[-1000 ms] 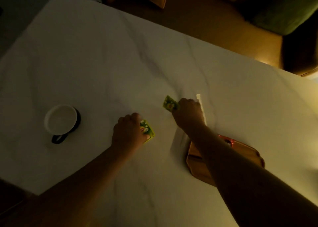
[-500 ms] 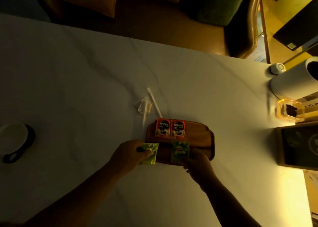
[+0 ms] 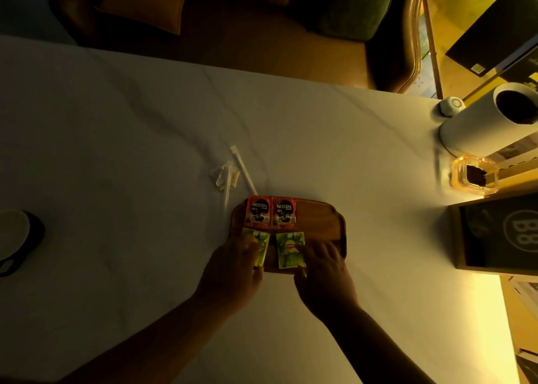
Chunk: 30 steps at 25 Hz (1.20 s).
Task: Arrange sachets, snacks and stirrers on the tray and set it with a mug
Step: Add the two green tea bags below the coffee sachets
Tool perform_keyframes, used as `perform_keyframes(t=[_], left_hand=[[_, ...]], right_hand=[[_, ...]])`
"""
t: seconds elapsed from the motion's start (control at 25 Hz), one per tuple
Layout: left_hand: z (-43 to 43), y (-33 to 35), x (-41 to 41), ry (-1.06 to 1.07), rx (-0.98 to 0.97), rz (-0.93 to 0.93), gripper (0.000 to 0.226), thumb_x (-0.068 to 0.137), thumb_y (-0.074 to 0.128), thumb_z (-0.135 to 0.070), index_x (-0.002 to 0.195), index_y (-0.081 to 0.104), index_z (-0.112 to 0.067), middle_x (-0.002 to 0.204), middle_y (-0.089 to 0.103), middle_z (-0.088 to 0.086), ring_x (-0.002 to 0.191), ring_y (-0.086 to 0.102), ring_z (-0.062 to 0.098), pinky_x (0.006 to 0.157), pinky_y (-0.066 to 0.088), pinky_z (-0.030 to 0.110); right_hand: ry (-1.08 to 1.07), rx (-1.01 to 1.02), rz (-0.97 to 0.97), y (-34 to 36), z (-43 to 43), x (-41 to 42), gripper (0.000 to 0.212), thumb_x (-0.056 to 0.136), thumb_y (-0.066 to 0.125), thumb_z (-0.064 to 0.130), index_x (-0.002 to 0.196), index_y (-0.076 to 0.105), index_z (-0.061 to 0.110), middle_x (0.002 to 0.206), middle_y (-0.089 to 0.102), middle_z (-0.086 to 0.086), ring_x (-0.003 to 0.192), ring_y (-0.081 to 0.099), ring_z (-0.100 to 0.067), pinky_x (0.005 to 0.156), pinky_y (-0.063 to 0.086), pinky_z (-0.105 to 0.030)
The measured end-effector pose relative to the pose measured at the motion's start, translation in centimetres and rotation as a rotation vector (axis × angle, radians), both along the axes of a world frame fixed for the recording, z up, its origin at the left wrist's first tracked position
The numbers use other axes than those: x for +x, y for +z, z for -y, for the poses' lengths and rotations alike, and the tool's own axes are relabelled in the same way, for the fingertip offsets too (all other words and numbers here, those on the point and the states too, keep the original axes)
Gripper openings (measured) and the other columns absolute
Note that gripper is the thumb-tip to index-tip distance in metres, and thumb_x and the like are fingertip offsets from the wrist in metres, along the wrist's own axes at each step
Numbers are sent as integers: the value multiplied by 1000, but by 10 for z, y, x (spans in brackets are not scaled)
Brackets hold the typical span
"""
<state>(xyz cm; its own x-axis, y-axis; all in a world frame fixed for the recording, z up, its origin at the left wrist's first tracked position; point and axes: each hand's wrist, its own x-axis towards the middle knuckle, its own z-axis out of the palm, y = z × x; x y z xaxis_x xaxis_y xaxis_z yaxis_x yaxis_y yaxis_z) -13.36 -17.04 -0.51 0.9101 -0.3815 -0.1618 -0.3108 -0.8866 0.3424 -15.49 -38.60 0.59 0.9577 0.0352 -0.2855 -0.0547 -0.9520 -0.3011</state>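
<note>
A dim, amber-lit room, and under me a pale marble-veined table (image 3: 116, 139) with a sofa beyond its far edge. My left hand (image 3: 233, 270) rests its fingers flat on one glossy green tea sachet (image 3: 260, 248), not pinching it, and my right hand (image 3: 323, 273) spreads loosely beside the other green sachet (image 3: 289, 252); half a second ago both were still carried, and now they lie on the near half of the smooth oblong wooden tray (image 3: 326, 220), below two orange coffee sachets (image 3: 270, 212). So four sachets are placed, while the thin white stirrers (image 3: 238, 168) and crinkled wrappers wait just beyond the tray and the round mug (image 3: 17, 238) sits well apart, far left.
</note>
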Motion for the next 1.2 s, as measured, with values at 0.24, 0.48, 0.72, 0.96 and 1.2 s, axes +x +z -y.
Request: perform_keyframes(t=[0.24, 0.48, 0.72, 0.96, 1.2], left_hand=[[13, -8, -21, -146, 133, -97, 74, 93, 47, -54, 152, 21, -17, 158, 30, 10, 146, 24, 32, 117, 26, 50], [-2, -7, -15, -141, 194, -101, 75, 94, 44, -53, 153, 16, -17, 162, 21, 7, 148, 15, 28, 118, 20, 50], [-14, -5, -13, -129, 239, -107, 72, 92, 47, -53, 151, 21, -21, 161, 21, 10, 147, 17, 34, 117, 20, 56], [-16, -7, -12, -140, 234, -120, 73, 91, 47, -54, 151, 19, -23, 162, 18, 9, 148, 13, 33, 117, 18, 56], [-16, -3, -13, -147, 254, -128, 75, 90, 48, -55, 151, 18, -23, 163, 16, 10, 148, 11, 34, 117, 16, 58]], right_hand=[[269, -42, -118, -16, -6, -13, 64, 94, 49, 32, 153, 26, 32, 164, 17, 0, 150, 9, -28, 113, 13, -44], [279, -54, -115, -17, -30, -10, 63, 91, 53, 30, 150, 31, 31, 163, 23, -1, 148, 16, -30, 113, 24, -49], [271, -57, -105, -20, -41, -7, 63, 90, 51, 28, 150, 30, 32, 163, 23, -1, 148, 15, -31, 114, 23, -50], [259, -66, -114, -18, -44, -8, 63, 91, 51, 28, 150, 31, 33, 163, 23, -1, 148, 15, -30, 114, 23, -51], [282, -70, -102, -17, -47, -10, 62, 91, 52, 27, 150, 33, 32, 161, 28, -3, 147, 19, -32, 113, 25, -51]])
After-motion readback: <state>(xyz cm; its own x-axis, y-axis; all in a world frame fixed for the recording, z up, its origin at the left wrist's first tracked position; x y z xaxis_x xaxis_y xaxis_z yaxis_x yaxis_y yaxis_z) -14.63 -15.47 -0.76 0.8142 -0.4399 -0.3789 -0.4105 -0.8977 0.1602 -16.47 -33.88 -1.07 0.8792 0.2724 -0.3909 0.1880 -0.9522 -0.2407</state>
